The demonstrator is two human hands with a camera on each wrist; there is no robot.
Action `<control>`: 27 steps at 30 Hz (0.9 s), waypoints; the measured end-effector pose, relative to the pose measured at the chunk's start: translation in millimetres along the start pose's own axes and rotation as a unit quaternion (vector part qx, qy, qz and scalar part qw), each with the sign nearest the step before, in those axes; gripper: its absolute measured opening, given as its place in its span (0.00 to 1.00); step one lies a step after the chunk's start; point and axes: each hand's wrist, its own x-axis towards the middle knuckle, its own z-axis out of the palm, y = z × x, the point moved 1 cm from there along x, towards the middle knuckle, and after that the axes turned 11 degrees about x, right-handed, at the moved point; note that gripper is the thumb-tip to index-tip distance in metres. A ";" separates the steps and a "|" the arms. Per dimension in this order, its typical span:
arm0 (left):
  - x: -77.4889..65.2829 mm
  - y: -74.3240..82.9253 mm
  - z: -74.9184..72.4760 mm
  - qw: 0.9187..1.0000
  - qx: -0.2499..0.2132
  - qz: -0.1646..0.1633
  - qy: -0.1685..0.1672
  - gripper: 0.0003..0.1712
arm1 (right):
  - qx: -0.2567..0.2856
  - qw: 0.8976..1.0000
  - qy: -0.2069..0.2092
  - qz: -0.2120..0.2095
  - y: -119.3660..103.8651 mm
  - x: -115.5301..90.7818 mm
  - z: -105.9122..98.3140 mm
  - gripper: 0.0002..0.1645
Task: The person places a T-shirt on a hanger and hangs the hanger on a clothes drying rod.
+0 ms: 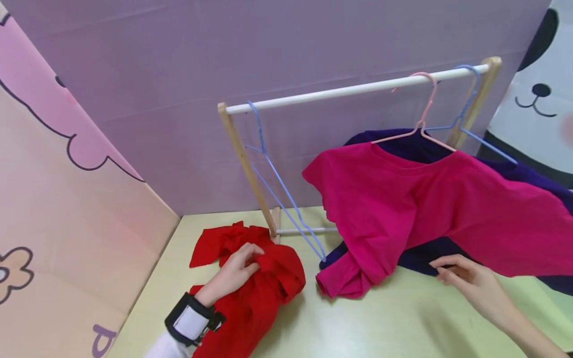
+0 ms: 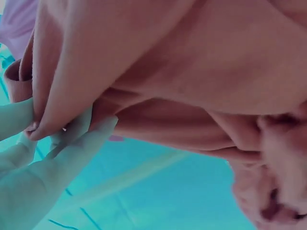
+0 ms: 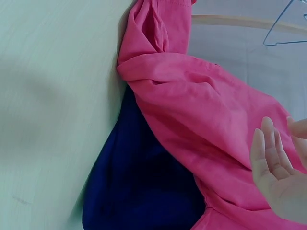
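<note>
A crumpled red garment (image 1: 257, 308) lies on the table at the left, and my left hand (image 1: 233, 273) pinches a fold of it. In the left wrist view that fold of cloth (image 2: 72, 57) sits between the thumb and fingers (image 2: 62, 163). My right hand (image 1: 472, 283), loosely bent and holding nothing, hovers over the table in front of a bright pink shirt (image 1: 380, 199). The shirt hangs from a pink hanger (image 1: 423, 122) on the rack. Behind it is a dark navy garment (image 1: 429, 253), partly hidden; the right wrist view shows part of this navy cloth (image 3: 144, 182) too.
A rack with a white rail (image 1: 340, 92) and wooden posts stands against the purple backdrop (image 1: 188, 64). A bare blue hanger (image 1: 279, 179) hangs at the rail's left end, another blue hanger (image 1: 467, 102) at its right. Pale table surface (image 1: 353, 328) lies between the hands.
</note>
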 end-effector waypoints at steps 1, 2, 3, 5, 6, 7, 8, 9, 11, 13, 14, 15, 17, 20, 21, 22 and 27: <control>1.7 4.4 -1.5 1.000 -0.006 0.003 0.001 0.11 | 0.005 1.000 -0.003 -0.008 -0.5 0.4 1.0 0.10; 3.5 8.7 -2.6 1.000 -0.010 0.007 0.003 0.11 | 0.008 1.000 -0.006 -0.016 -0.8 0.7 2.0 0.11; 5.2 13.3 -4.2 1.000 -0.014 0.013 0.003 0.11 | 0.011 1.000 -0.010 -0.023 -1.2 1.1 3.2 0.12; 8.8 21.8 -6.0 1.000 -0.018 0.024 0.002 0.11 | 0.027 0.998 -0.023 -0.044 -1.9 2.2 6.2 0.14; 10.5 26.1 -6.8 0.999 -0.020 0.030 0.000 0.11 | 0.034 0.997 -0.031 -0.053 -2.4 2.7 8.2 0.14; 12.3 30.0 -7.3 0.999 -0.024 0.036 -0.002 0.11 | 0.040 0.997 -0.039 -0.058 -3.3 3.2 10.5 0.15; 14.1 33.6 -7.6 0.999 -0.027 0.044 -0.005 0.12 | 0.044 0.996 -0.047 -0.060 -4.3 3.9 13.0 0.15; 16.0 37.3 -7.8 0.998 -0.030 0.050 -0.007 0.12 | 0.047 0.995 -0.056 -0.062 -5.5 4.7 15.9 0.15; 19.9 44.5 -7.6 0.997 -0.039 0.065 -0.012 0.12 | 0.042 0.994 -0.072 -0.065 -8.7 6.4 23.4 0.14; 23.7 51.5 -6.8 0.996 -0.045 0.076 -0.016 0.13 | 0.030 0.994 -0.083 -0.066 -13.2 8.5 32.8 0.13; 25.4 55.3 -6.4 0.995 -0.051 0.080 -0.019 0.13 | 0.026 0.993 -0.092 -0.072 -15.6 9.8 38.2 0.14; 27.0 59.2 -5.9 0.994 -0.057 0.085 -0.022 0.13 | 0.022 0.992 -0.100 -0.078 -18.4 10.8 44.1 0.14; 29.6 66.5 -4.5 0.993 -0.074 0.092 -0.030 0.13 | 0.023 0.988 -0.116 -0.098 -24.2 12.9 57.2 0.15; 32.4 77.1 -1.9 0.990 -0.086 0.101 -0.038 0.13 | 0.038 0.979 -0.149 -0.131 -32.2 14.4 77.7 0.21; 33.2 80.4 -0.9 0.990 -0.088 0.107 -0.040 0.13 | 0.040 0.977 -0.158 -0.137 -34.8 14.4 84.4 0.24; 33.9 83.5 0.2 0.989 -0.090 0.110 -0.041 0.13 | 0.040 0.975 -0.165 -0.142 -37.2 14.1 90.7 0.27; 38.7 96.6 5.4 0.986 -0.094 0.132 -0.040 0.13 | -0.016 0.981 -0.148 -0.126 -47.1 11.1 114.0 0.41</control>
